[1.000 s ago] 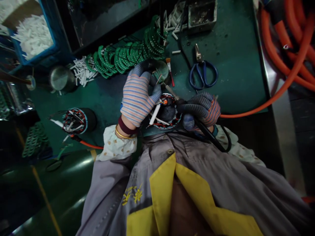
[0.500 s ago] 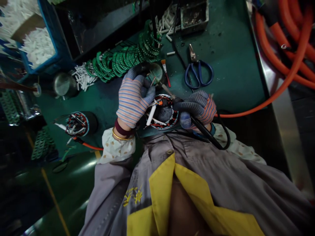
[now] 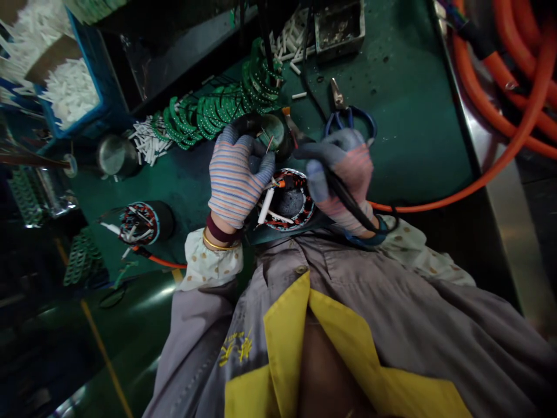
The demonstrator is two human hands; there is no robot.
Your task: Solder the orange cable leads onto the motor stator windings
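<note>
A motor stator (image 3: 305,213) with red windings lies before me, white sleeves (image 3: 266,206) and an orange-ended lead across it. My left hand (image 3: 237,174), in a striped glove, is closed at its upper left, pinching a thin wire (image 3: 270,143) between thumb and fingers. Beyond those fingertips stands a small round dark pot (image 3: 275,132). My right hand (image 3: 342,180) is closed around a soldering iron at the stator's upper right; its black cord (image 3: 350,200) runs down over the wrist. The gloved fingers mostly hide the iron, and its tip is hard to make out.
Blue-handled scissors (image 3: 348,119) and a brush (image 3: 289,122) lie beyond my right hand. Green curved boards (image 3: 217,110) line the back beside white sleeves (image 3: 150,139). A second stator (image 3: 152,222) sits at left. An orange cable (image 3: 430,209) crosses the right side.
My right hand has moved up and away from the stator with the soldering iron, covering part of the brush and the scissors' handles. My left hand keeps its pinch in nearly the same place.
</note>
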